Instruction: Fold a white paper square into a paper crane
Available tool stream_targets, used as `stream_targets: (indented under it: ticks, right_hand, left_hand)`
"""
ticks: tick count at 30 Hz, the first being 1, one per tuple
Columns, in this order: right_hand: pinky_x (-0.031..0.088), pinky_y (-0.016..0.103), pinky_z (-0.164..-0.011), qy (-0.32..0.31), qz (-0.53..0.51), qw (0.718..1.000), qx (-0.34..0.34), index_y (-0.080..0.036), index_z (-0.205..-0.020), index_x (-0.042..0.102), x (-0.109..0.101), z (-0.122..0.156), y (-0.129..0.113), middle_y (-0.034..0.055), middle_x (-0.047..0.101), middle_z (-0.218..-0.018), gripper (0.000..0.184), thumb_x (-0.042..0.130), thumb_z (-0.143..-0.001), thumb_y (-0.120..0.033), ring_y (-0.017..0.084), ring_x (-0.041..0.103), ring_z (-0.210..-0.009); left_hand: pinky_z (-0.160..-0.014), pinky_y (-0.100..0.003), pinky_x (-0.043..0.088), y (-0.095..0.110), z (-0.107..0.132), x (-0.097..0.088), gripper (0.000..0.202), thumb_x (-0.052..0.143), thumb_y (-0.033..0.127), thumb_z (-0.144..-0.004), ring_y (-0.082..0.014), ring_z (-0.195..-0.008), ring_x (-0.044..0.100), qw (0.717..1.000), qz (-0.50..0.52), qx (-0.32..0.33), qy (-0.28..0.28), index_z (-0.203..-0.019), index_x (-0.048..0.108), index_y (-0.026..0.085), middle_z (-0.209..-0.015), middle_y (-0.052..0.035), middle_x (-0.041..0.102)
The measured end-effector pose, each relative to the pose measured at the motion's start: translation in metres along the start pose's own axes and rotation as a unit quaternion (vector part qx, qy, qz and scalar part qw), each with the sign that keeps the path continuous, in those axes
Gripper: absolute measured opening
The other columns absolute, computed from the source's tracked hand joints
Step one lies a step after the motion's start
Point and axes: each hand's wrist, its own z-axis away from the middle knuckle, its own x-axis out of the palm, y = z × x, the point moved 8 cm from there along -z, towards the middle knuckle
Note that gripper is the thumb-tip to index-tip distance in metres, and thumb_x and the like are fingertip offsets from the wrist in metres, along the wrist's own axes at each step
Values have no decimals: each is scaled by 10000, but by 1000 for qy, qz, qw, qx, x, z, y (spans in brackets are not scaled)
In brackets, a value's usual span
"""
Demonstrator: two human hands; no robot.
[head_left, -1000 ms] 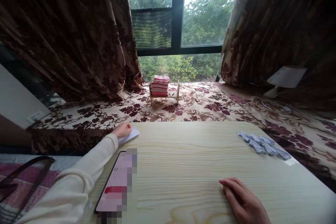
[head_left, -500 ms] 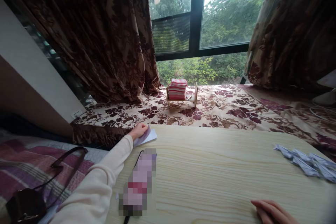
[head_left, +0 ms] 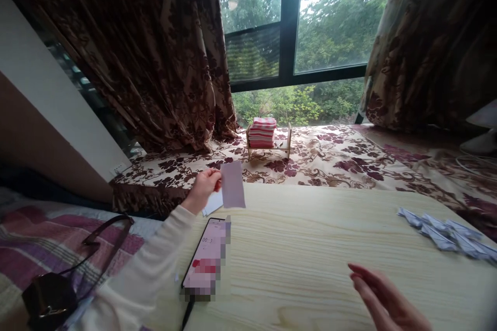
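A small sheet of paper (head_left: 233, 185) is pinched by its left edge in my left hand (head_left: 205, 186), held up over the table's far left part. Below and behind that hand lie more white sheets (head_left: 213, 202) on the tabletop. My right hand (head_left: 382, 297) hovers at the lower right with fingers extended and nothing in it. A phone (head_left: 204, 258), partly pixelated, lies on the table near my left forearm, with a cable at its lower end. Several folded white paper pieces (head_left: 442, 232) lie grouped at the table's right side.
The pale wooden table (head_left: 295, 253) borders a ledge with floral cloth (head_left: 330, 158). On the ledge stands a small wooden rack (head_left: 288, 142) bearing folded pink-striped cloths (head_left: 263, 133). Left of the table, a dark bag (head_left: 48, 300) rests on a plaid bedcover (head_left: 23, 238).
My left hand has lifted one sheet off the pile and turned it upright. My right hand has come further into view, moving up and left.
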Motion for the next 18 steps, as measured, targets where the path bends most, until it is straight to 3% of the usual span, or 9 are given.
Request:
stream_targets:
  ticks: [3, 4, 7, 10, 13, 18]
  right_hand:
    - [585, 292, -679, -87, -110, 990, 11, -194, -1158, 623, 40, -4, -51, 111, 705, -1037, 455, 623, -802, -478, 223, 692, -869]
    - [578, 300, -684, -88, -140, 986, 12, -181, -1178, 600, 47, -7, -65, 122, 691, -1057, 468, 600, -823, -485, 217, 682, -869]
    - [553, 299, -631, -141, -200, 969, 12, -163, -1143, 589, 61, -10, -89, 100, 694, -929, 402, 524, -888, -468, 197, 656, -762]
    - [495, 267, -568, -106, -127, 986, -32, -172, -923, 643, 42, -8, -92, 56, 647, -768, 292, 460, -932, -400, 167, 588, -657]
    - [475, 260, -578, -65, -30, 992, -106, -195, -908, 643, 23, 2, -100, 49, 613, -798, 231, 435, -939, -292, 160, 567, -683]
    - [526, 264, -650, -174, -47, 970, -163, -229, -1176, 572, 34, 25, -121, 83, 597, -1106, 295, 530, -884, -241, 168, 611, -846]
  left_hand:
    - [-546, -235, 467, 2, 65, 74, 112, 590, 238, -856, -108, -582, 557, 997, 68, 9, -43, -859, 608, 128, -703, 5, 607]
    - [-501, -215, 426, 0, 86, 97, 90, 587, 220, -834, -93, -523, 515, 994, 91, 8, -56, -800, 593, 137, -619, 27, 569]
    - [-466, -199, 375, -8, 135, 141, 76, 572, 233, -796, -77, -471, 456, 986, 152, -1, -67, -768, 563, 163, -548, 52, 510]
    - [-511, -202, 410, -14, 163, 155, 102, 618, 261, -764, -81, -537, 496, 980, 190, -12, -60, -795, 565, 179, -678, 19, 583]
    - [-674, -234, 484, -15, 183, 159, 209, 724, 295, -706, -137, -785, 600, 975, 210, -19, -75, -834, 602, 183, -948, -48, 648]
    - [-765, -335, 511, -20, 211, 175, 290, 727, 377, -747, -203, -828, 650, 922, 321, -96, -193, -928, 642, 167, -926, -65, 672]
